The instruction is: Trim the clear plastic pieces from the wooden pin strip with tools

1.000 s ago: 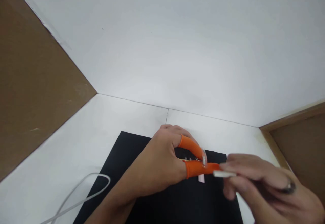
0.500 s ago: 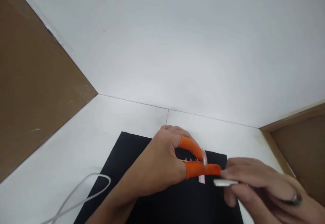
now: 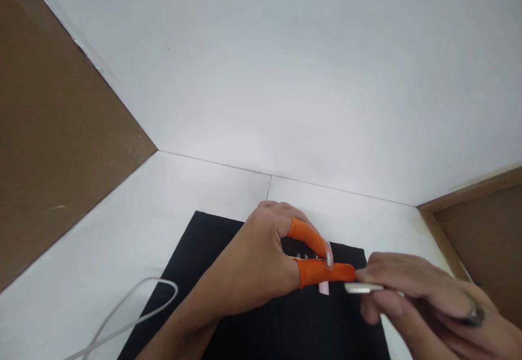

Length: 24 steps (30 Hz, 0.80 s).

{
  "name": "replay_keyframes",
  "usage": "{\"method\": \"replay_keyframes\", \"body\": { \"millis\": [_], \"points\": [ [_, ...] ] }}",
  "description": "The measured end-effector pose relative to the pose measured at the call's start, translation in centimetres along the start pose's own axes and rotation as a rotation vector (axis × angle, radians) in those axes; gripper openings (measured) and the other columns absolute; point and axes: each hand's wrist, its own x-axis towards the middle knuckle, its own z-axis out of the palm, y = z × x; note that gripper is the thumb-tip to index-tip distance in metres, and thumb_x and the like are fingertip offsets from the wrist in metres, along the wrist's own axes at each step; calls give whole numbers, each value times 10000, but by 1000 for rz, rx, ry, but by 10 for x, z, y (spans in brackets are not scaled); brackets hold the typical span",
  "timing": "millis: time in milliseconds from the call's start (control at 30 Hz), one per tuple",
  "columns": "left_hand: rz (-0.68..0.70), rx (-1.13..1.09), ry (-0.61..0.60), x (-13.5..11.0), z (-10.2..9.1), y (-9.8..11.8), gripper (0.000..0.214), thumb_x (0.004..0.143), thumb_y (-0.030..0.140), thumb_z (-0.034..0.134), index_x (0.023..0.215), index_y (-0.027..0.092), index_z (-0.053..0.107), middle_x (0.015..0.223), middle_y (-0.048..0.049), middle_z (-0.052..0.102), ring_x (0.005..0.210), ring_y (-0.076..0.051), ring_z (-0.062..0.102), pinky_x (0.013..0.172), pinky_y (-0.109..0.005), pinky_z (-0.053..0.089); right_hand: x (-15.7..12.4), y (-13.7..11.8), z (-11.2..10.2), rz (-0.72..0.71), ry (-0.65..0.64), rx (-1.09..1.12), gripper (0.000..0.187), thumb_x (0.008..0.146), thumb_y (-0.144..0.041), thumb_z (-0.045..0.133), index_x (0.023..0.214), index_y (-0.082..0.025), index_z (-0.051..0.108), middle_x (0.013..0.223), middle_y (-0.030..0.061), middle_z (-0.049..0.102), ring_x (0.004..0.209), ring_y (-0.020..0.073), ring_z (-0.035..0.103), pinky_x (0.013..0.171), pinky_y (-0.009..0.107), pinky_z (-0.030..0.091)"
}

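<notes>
My left hand reaches over a black mat. Orange finger cots cover its thumb and index finger, which pinch a small clear, shiny piece. What else lies between those fingertips is hidden. Just below the thumb a pale pink strip sticks out, and small shiny bits show in the gap between the two fingers. Closed around a thin, flat, silvery-white tool is my right hand, wearing a dark ring. Its fingertips are close to the left thumb's tip; whether they touch, I cannot tell.
A white cable loops over the mat's left edge. The mat lies on a white surface with a white wall behind it. Brown panels stand at the left and right.
My right hand has shifted very slightly, bringing the flat tool a little higher towards the left thumb. My left hand has stayed in place.
</notes>
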Motion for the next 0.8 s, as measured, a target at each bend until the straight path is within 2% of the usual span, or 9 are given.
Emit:
{"method": "replay_keyframes", "body": {
  "millis": [133,200,267,367,433,500,667,733,800],
  "points": [
    [-39,3,-9,-1,0,-1,106,789,261,909,754,286,811,870,58,783,1009,-176,673,986,-340,427,-7,23,12,128,308,3,166,918,-149,746,1027,-248,824,650,-23,733,484,133,648,487,263,572],
    [-45,-4,-5,-1,0,-1,103,784,290,919,766,288,818,884,53,786,1016,-180,672,962,-333,437,-7,23,16,148,380,15,146,918,-148,750,1008,-235,826,639,-23,725,466,122,627,453,247,537],
    [-27,-7,-2,-1,1,-2,109,792,300,916,763,279,814,881,53,788,1003,-174,674,976,-332,434,-4,13,16,132,328,17,146,915,-145,751,996,-242,823,643,-18,729,493,135,653,484,256,569],
    [5,-4,-10,0,0,-2,115,813,289,896,755,261,801,874,49,794,1006,-175,680,1021,-342,418,2,-5,8,45,66,9,143,903,-193,774,1017,-267,818,666,-7,753,598,178,737,568,281,641],
    [13,-4,-10,0,0,-2,107,815,266,887,758,257,798,883,49,799,1013,-176,682,1027,-344,417,3,-9,4,13,-26,-1,151,899,-222,782,1035,-276,818,663,-9,757,634,189,763,589,280,655],
    [5,1,-9,0,0,-3,105,807,240,887,753,260,799,872,52,796,1001,-173,685,1017,-341,423,0,-2,6,31,59,-7,162,904,-205,770,1039,-278,823,668,-13,758,594,178,746,567,278,643],
    [-55,0,-8,-1,0,-3,88,784,285,919,775,293,831,875,41,792,1044,-197,681,941,-330,469,-6,18,19,168,420,-5,148,920,-176,755,1029,-246,827,616,-24,711,452,143,630,429,271,530],
    [-49,-4,-8,-1,0,-2,101,788,323,923,772,286,830,874,34,798,1040,-201,686,945,-333,472,-4,11,18,176,408,-29,108,923,-205,755,992,-246,826,587,-24,692,437,148,617,432,282,540],
    [-28,-7,-7,-1,1,-2,124,799,334,917,759,269,819,877,32,804,1022,-193,693,965,-331,469,0,0,11,118,238,-75,82,900,-238,776,958,-272,824,611,-14,720,478,171,665,486,296,598]
  ]
}}
